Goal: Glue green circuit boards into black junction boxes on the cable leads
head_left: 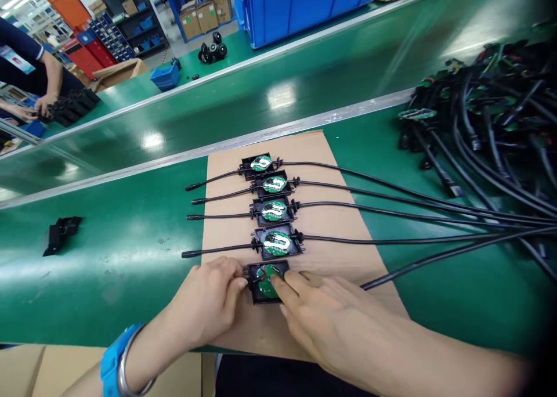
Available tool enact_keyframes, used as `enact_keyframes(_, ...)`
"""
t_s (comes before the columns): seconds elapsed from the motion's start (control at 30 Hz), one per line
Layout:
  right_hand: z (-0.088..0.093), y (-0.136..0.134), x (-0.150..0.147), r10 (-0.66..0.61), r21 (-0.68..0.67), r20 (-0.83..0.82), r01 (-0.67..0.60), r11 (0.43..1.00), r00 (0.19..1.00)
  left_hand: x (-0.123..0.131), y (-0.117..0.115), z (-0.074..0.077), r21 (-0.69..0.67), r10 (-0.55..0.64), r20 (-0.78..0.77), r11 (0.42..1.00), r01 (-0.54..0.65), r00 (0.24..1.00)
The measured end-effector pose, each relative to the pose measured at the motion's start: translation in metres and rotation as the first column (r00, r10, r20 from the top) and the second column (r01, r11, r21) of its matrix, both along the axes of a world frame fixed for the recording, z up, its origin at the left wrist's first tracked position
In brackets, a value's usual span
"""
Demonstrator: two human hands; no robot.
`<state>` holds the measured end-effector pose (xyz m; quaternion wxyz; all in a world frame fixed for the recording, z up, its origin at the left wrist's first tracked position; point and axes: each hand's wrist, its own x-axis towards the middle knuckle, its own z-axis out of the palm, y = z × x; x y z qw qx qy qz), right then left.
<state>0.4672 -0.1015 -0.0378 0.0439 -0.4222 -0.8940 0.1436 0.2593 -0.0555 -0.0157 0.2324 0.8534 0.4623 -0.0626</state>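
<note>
The nearest black plastic housing (265,299) lies on a cardboard sheet, a green circuit board (266,287) with a red wire inside it. At its left end my left hand (209,298) is closed, thumb and fingers pinching the short black cable where it enters; most of that cable is hidden. My right hand (328,310) reaches over the right end, index finger pressing on the board and the other fingers curled by the housing's edge. A long black cable (391,274) comes out from behind the right hand. Beyond sit several similar housings (278,243), their boards bearing white compound.
The cardboard sheet (235,188) lies on the green bench (130,257). Tangled black cables with boards (487,107) heap at the right. Black plastic parts (61,234) lie left. Behind the metal ledge stand a blue crate (304,8) and small blue bin (166,76); a co-worker handles black parts.
</note>
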Motion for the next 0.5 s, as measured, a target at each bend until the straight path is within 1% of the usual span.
enact_keyframes(0.03,0.000,0.000,0.000,0.005,-0.002,0.003,-0.005,1.000,1.000,-0.005,-0.006,-0.004,0.065,-0.001,0.097,0.998,-0.005,0.995)
enact_keyframes(0.07,-0.001,0.000,-0.001,0.004,0.001,0.004,-0.004,1.000,1.000,-0.009,-0.011,-0.009,0.150,-0.030,0.183,0.989,0.002,0.983)
enact_keyframes(0.1,-0.001,-0.001,-0.001,-0.002,0.011,0.002,0.002,1.000,1.000,-0.014,-0.015,-0.014,0.254,-0.083,0.237,0.967,0.021,0.968)
enact_keyframes(0.13,-0.002,-0.002,-0.001,-0.013,0.030,-0.002,0.013,0.999,1.000,-0.018,-0.019,-0.020,0.365,-0.152,0.253,0.930,0.052,0.955)
enact_keyframes(0.17,-0.003,-0.002,-0.002,-0.028,0.055,-0.007,0.028,0.998,1.000,-0.021,-0.022,-0.025,0.466,-0.221,0.238,0.880,0.089,0.946)
enact_keyframes(0.2,-0.003,-0.003,-0.002,-0.044,0.082,-0.010,0.045,0.996,0.999,-0.024,-0.023,-0.030,0.545,-0.276,0.201,0.829,0.127,0.940)
enact_keyframes(0.23,-0.003,-0.004,-0.002,-0.053,0.104,-0.011,0.054,0.993,0.999,-0.025,-0.024,-0.033,0.593,-0.314,0.156,0.788,0.166,0.936)
enact_keyframes(0.3,-0.003,-0.005,-0.002,-0.048,0.121,0.002,0.048,0.992,0.999,-0.024,-0.024,-0.035,0.628,-0.355,0.073,0.742,0.234,0.932)
enact_keyframes(0.4,-0.001,-0.004,-0.001,-0.029,0.083,0.020,0.027,0.996,0.999,-0.012,-0.024,-0.028,0.634,-0.381,-0.091,0.690,0.348,0.920)
enact_keyframes(0.5,0.000,-0.002,-0.001,-0.007,0.032,0.022,0.006,0.999,1.000,0.007,-0.028,-0.018,0.616,-0.337,-0.341,0.625,0.480,0.877)
